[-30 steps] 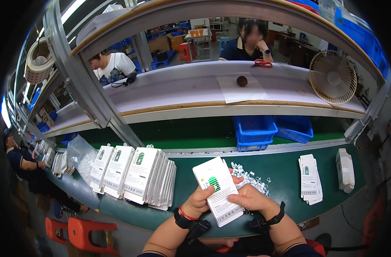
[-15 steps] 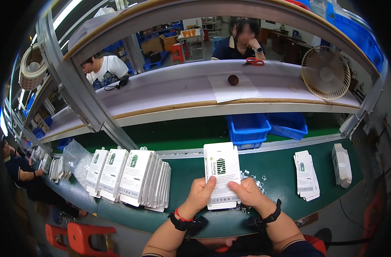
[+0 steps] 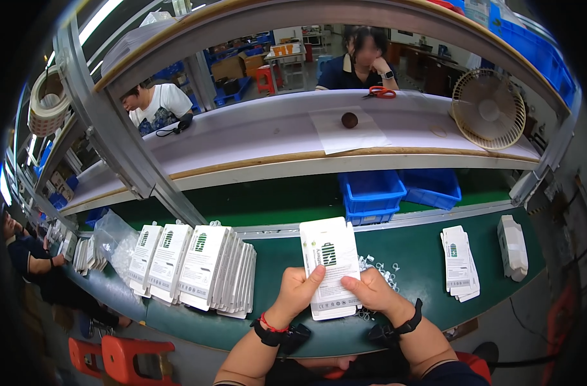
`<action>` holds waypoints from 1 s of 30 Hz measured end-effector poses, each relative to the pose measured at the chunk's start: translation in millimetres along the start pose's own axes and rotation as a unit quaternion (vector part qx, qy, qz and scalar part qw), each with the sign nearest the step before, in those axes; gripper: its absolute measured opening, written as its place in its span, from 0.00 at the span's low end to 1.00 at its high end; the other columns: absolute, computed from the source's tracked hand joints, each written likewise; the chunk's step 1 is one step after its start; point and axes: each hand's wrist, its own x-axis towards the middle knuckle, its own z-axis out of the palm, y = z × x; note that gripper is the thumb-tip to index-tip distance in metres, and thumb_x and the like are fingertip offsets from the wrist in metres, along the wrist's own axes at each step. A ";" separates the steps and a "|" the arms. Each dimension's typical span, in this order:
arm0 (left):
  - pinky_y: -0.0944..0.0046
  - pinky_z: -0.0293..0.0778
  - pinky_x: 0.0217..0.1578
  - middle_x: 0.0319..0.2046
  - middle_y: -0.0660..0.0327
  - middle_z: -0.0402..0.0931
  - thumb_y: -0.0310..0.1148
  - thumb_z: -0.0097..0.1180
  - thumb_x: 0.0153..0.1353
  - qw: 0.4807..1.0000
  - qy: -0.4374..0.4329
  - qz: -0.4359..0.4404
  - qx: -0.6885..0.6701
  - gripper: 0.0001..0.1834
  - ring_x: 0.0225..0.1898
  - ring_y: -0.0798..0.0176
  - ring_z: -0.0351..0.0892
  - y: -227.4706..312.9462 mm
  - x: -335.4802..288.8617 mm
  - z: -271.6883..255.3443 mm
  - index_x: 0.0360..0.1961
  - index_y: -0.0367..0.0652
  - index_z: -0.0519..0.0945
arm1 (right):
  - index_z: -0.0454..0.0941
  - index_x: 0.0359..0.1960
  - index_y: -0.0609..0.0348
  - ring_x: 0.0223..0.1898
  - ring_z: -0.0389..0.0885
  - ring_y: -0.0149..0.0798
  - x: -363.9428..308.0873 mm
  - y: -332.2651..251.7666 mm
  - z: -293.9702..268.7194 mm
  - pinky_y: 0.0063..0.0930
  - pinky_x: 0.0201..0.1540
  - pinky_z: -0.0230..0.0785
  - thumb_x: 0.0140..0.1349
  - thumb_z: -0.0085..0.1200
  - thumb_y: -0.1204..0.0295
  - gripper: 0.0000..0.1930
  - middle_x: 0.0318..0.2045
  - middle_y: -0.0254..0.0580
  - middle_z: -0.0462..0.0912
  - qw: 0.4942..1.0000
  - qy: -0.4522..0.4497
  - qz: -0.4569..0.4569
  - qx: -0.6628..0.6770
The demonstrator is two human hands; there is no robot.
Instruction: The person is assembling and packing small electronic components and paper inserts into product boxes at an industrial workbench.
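Above the green tabletop I hold a white battery carton (image 3: 335,297), flat and printed with a green battery pattern. A second white edge shows behind it, so there may be more than one carton. My left hand (image 3: 298,288) is closed on its left side, thumb across the front. On the right side, my right hand (image 3: 373,291) grips it the same way; the fingers behind are hidden. Small white plastic ring-like pieces (image 3: 388,275) lie scattered behind and beside my right hand.
Left of me stand leaning rows of similar cartons (image 3: 202,273) and a clear plastic bag (image 3: 117,241). A smaller carton stack (image 3: 459,267) and a wrapped white bundle (image 3: 513,248) lie right. Blue bins (image 3: 372,193) sit under the shelf (image 3: 255,145). People sit beyond it.
The top of the carton has tilted slightly to the left, and its lower edge has dropped a little. Both hands keep their grip in nearly the same place.
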 end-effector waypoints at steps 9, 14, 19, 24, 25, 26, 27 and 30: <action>0.72 0.72 0.33 0.32 0.56 0.80 0.37 0.45 0.67 0.992 0.027 0.021 -0.125 0.19 0.33 0.70 0.77 1.2 3.9 0.6 0.37 0.28 0.79 | 0.80 0.41 0.64 0.39 0.79 0.30 -0.3 -2.3 2.2 0.23 0.44 0.70 0.62 0.52 0.68 0.12 0.36 0.42 0.83 0.995 -0.046 0.000 -0.085; 0.69 0.73 0.37 0.36 0.54 0.80 0.37 0.44 0.67 0.994 0.013 0.004 -0.104 0.19 0.37 0.67 0.77 6.4 4.2 -0.6 0.40 0.27 0.78 | 0.80 0.41 0.64 0.39 0.80 0.31 2.9 -1.5 1.5 0.24 0.45 0.70 0.61 0.53 0.68 0.12 0.36 0.42 0.83 0.995 -0.055 0.002 -0.088; 0.70 0.73 0.36 0.36 0.54 0.80 0.37 0.45 0.67 0.995 0.013 0.035 -0.090 0.20 0.37 0.68 0.77 4.3 4.5 -0.3 0.39 0.27 0.78 | 0.78 0.44 0.65 0.41 0.80 0.34 1.9 -1.8 1.8 0.25 0.46 0.70 0.62 0.52 0.68 0.14 0.39 0.44 0.82 0.993 -0.055 -0.031 -0.099; 0.74 0.72 0.29 0.30 0.58 0.80 0.37 0.48 0.66 0.997 0.035 0.041 -0.063 0.18 0.31 0.72 0.76 -3.0 6.2 -1.7 0.35 0.29 0.80 | 0.77 0.44 0.66 0.41 0.80 0.36 3.0 -3.1 6.1 0.26 0.45 0.70 0.62 0.51 0.70 0.13 0.39 0.46 0.82 0.991 -0.038 -0.059 -0.118; 0.74 0.72 0.29 0.30 0.58 0.80 0.37 0.48 0.66 0.997 0.034 0.040 -0.063 0.18 0.31 0.72 0.76 -5.3 6.7 -3.6 0.35 0.29 0.80 | 0.77 0.44 0.66 0.41 0.80 0.36 4.1 1.4 6.0 0.26 0.45 0.71 0.62 0.51 0.70 0.13 0.39 0.46 0.82 0.989 -0.015 -0.072 -0.131; 0.74 0.72 0.29 0.30 0.58 0.80 0.37 0.48 0.66 1.000 0.015 0.017 -0.018 0.18 0.30 0.73 0.76 -7.4 7.1 -6.3 0.35 0.29 0.80 | 0.77 0.44 0.66 0.41 0.80 0.37 4.5 4.8 6.1 0.26 0.45 0.71 0.62 0.50 0.71 0.13 0.39 0.47 0.82 0.986 0.009 -0.086 -0.143; 0.74 0.72 0.29 0.30 0.58 0.80 0.37 0.49 0.66 1.000 -0.003 -0.006 0.027 0.18 0.30 0.73 0.76 -8.0 7.3 -7.4 0.35 0.29 0.80 | 0.77 0.44 0.66 0.41 0.80 0.37 4.6 6.8 5.7 0.26 0.45 0.71 0.62 0.50 0.71 0.13 0.39 0.47 0.82 0.986 0.010 -0.084 -0.143; 0.74 0.72 0.28 0.30 0.58 0.80 0.37 0.49 0.65 0.998 -0.010 0.022 -0.053 0.17 0.29 0.73 0.75 -4.2 8.1 4.9 0.37 0.30 0.80 | 0.75 0.47 0.68 0.41 0.78 0.32 4.1 10.0 2.0 0.24 0.44 0.70 0.63 0.49 0.69 0.15 0.40 0.44 0.81 0.997 0.034 -0.047 -0.050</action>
